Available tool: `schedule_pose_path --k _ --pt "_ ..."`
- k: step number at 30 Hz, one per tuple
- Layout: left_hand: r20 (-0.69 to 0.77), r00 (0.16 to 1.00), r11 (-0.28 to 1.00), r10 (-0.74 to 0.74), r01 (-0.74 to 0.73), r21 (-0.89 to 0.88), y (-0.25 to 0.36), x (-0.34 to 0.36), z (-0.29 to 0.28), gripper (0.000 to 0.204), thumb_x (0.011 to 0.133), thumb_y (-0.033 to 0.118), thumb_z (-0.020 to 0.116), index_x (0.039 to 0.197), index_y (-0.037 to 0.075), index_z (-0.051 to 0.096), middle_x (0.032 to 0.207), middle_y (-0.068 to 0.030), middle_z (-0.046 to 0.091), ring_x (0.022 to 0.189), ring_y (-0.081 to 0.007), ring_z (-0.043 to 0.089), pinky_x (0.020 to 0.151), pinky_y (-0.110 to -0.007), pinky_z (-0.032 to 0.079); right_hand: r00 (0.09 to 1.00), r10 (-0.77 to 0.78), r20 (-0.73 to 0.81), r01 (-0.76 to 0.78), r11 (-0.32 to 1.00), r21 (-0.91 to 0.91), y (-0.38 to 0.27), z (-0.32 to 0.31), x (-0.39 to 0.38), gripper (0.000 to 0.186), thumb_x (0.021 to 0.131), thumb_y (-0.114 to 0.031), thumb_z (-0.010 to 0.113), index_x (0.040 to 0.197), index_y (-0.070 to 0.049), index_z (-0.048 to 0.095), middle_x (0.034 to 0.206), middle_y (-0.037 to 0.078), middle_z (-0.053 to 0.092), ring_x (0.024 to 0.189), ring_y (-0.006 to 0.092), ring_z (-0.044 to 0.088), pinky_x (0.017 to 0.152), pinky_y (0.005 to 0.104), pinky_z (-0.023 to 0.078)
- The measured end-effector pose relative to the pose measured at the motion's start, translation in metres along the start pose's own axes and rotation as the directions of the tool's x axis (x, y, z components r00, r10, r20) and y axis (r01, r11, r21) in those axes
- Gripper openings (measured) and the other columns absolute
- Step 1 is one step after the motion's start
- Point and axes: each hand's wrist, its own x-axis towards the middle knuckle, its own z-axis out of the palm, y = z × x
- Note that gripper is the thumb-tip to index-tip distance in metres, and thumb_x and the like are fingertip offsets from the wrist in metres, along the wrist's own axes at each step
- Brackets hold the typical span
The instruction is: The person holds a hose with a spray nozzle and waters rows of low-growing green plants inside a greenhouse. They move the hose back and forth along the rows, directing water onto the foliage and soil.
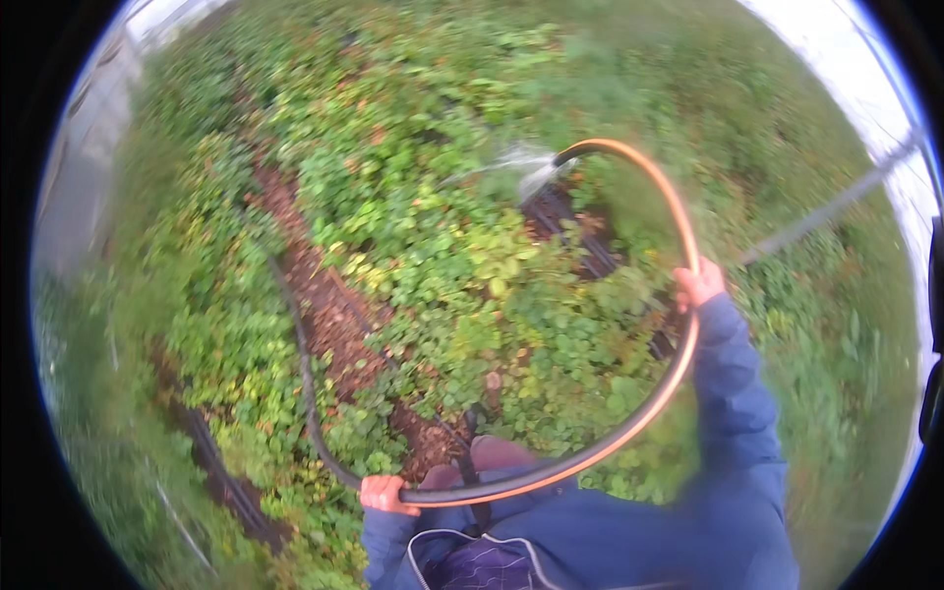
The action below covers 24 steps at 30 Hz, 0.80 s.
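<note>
A black garden hose with an orange stripe (621, 433) makes a wide loop in front of my body. My right hand (700, 285), raised at the right, is closed around it. Low and left of the middle, my left hand (385, 494) grips the same hose near my waist. Past my right hand the hose arches up and over to the left, and water (536, 175) sprays from its end down onto the plants. From my left hand the rest of the hose runs up and away over the leaves.
Low leafy green plants (393, 197), some yellowing, spread all around. A strip of brown mulch (329, 305) runs between them. Thin dark pipes (590, 241) lie on the ground under the spray, others (226, 467) at lower left. A slanting grey pole (836, 202) stands at the right.
</note>
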Motion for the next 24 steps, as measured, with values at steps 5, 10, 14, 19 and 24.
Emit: schedule_pose_path --k 5,10,14,19,24 --pt "0.055 0.996 0.998 0.063 -0.061 -0.03 0.004 -0.022 -0.002 0.013 0.047 0.01 0.061 0.055 0.009 0.052 0.052 -0.0082 0.048 0.053 -0.0303 0.05 0.058 -0.039 0.04 0.992 0.103 -0.079 -0.101 0.994 0.03 0.011 -0.038 -0.068 0.02 0.079 -0.006 0.058 0.093 -0.002 0.044 0.057 0.004 0.045 0.037 0.0128 0.044 0.032 0.0297 0.039" --pt "0.056 0.992 0.991 0.117 -0.113 -0.072 0.01 -0.063 -0.009 0.01 0.051 0.007 0.061 0.055 0.009 0.052 0.053 -0.0091 0.049 0.055 -0.031 0.051 0.059 -0.039 0.04 0.988 0.084 -0.126 -0.091 0.995 -0.047 0.031 -0.071 -0.143 0.021 0.078 -0.007 0.058 0.092 -0.001 0.045 0.06 0.005 0.047 0.039 0.013 0.046 0.033 0.0297 0.04" --pt "0.047 0.985 0.981 0.166 -0.161 -0.112 0.017 -0.097 -0.017 0.011 0.052 0.006 0.062 0.055 0.008 0.052 0.054 -0.0101 0.049 0.055 -0.0315 0.051 0.059 -0.04 0.04 0.98 0.087 -0.178 -0.099 0.993 -0.061 0.047 -0.097 -0.197 0.028 0.078 -0.009 0.059 0.1 0.003 0.046 0.063 0.006 0.049 0.04 0.0129 0.046 0.033 0.0284 0.04" --pt "0.082 0.983 0.985 0.167 -0.162 -0.068 0.028 -0.137 -0.033 0.015 0.046 0.014 0.061 0.058 0.009 0.053 0.056 -0.0072 0.051 0.056 -0.0274 0.052 0.062 -0.038 0.041 0.966 0.108 -0.234 -0.125 0.99 -0.059 0.055 -0.118 -0.252 0.027 0.079 -0.009 0.057 0.101 0.004 0.047 0.061 0.006 0.049 0.04 0.0133 0.047 0.034 0.0285 0.041" --pt "0.079 0.98 0.978 0.185 -0.175 -0.116 0.048 -0.158 -0.037 0.01 0.052 0.007 0.062 0.054 0.008 0.052 0.053 -0.0109 0.05 0.055 -0.0316 0.051 0.058 -0.04 0.04 0.962 0.124 -0.242 -0.147 0.986 -0.08 0.067 -0.144 -0.288 0.024 0.079 -0.007 0.055 0.098 0.005 0.047 0.059 0.006 0.048 0.04 0.0137 0.047 0.033 0.0284 0.041"
